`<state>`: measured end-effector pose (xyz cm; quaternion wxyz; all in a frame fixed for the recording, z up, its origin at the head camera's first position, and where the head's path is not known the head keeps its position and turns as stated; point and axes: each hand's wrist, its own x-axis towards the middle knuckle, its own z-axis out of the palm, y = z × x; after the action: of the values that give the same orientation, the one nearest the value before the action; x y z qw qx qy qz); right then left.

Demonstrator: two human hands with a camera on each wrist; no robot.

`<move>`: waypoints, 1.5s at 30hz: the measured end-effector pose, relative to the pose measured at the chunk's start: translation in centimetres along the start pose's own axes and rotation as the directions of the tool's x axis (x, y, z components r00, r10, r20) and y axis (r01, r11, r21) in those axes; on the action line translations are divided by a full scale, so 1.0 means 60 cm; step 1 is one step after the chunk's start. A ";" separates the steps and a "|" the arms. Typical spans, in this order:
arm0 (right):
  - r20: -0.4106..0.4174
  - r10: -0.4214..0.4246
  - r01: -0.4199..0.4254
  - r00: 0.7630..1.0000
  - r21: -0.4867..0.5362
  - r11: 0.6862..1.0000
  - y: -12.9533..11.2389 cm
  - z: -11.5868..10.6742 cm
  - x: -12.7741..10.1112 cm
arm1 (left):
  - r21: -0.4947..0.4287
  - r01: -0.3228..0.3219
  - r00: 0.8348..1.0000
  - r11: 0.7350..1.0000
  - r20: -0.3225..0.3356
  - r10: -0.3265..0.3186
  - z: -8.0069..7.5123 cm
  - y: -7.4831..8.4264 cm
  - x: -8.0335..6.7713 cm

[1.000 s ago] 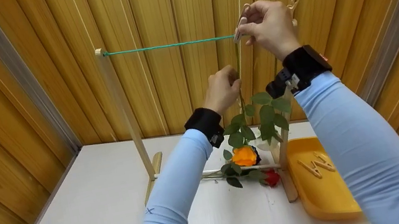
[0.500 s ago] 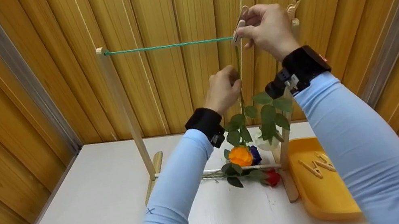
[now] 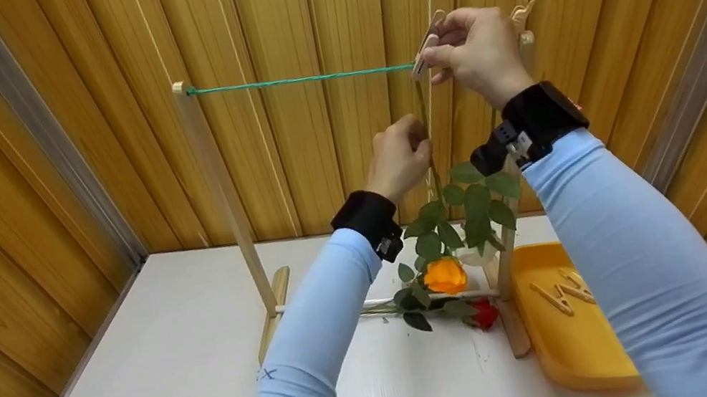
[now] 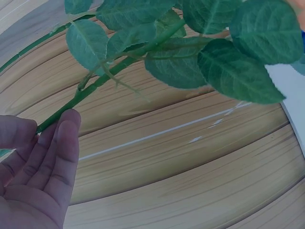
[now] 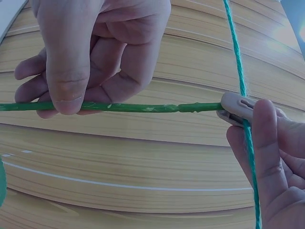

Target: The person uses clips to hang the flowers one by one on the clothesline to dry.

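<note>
My left hand (image 3: 398,155) pinches the green stem (image 5: 143,108) of an orange rose (image 3: 445,276), which hangs bloom down below it. Higher up, my right hand (image 3: 480,49) holds a wooden clothespin (image 3: 424,56) between thumb and fingers. In the right wrist view the clothespin's jaws sit at the teal cord (image 5: 240,71) and around the stem's cut end. Leaves (image 4: 240,71) spread along the stem beyond the left fingertips in the left wrist view. Part of the cord is hidden behind my right hand.
A wooden stand (image 3: 223,200) carries the cord. Another clothespin (image 3: 524,12) shows near its right post. A white rose (image 3: 477,254) hangs behind the leaves. A red rose (image 3: 485,313) lies on the white table (image 3: 140,389), beside a yellow tray (image 3: 558,366) with loose clothespins (image 3: 552,299).
The orange rose swung slightly left, then back right, and now covers the dark blue bloom seen half a second ago. Both hands stay nearly in place, still holding stem and clothespin.
</note>
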<state>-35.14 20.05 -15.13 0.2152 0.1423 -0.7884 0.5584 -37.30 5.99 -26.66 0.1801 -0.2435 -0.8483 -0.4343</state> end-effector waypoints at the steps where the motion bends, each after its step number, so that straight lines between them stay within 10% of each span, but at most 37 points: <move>1: 0.003 0.000 0.000 1.000 0.006 1.000 0.000 0.000 0.000 | 0.000 0.001 1.000 1.000 -0.003 -0.001 0.000 0.001 0.000; 27: 0.106 0.068 -0.071 0.992 0.021 0.997 -0.011 -0.007 -0.005 | 0.022 0.036 0.997 0.999 0.074 -0.038 -0.003 -0.015 -0.008; 45: 0.079 -0.124 0.127 0.989 -0.036 0.991 -0.008 -0.060 -0.062 | 0.060 0.029 0.995 0.998 0.093 -0.034 -0.037 -0.044 -0.039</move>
<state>-31.05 23.23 -15.58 0.2227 0.2085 -0.7969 0.5215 -36.68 2.24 -28.38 0.1401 -0.2449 -0.8721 -0.3998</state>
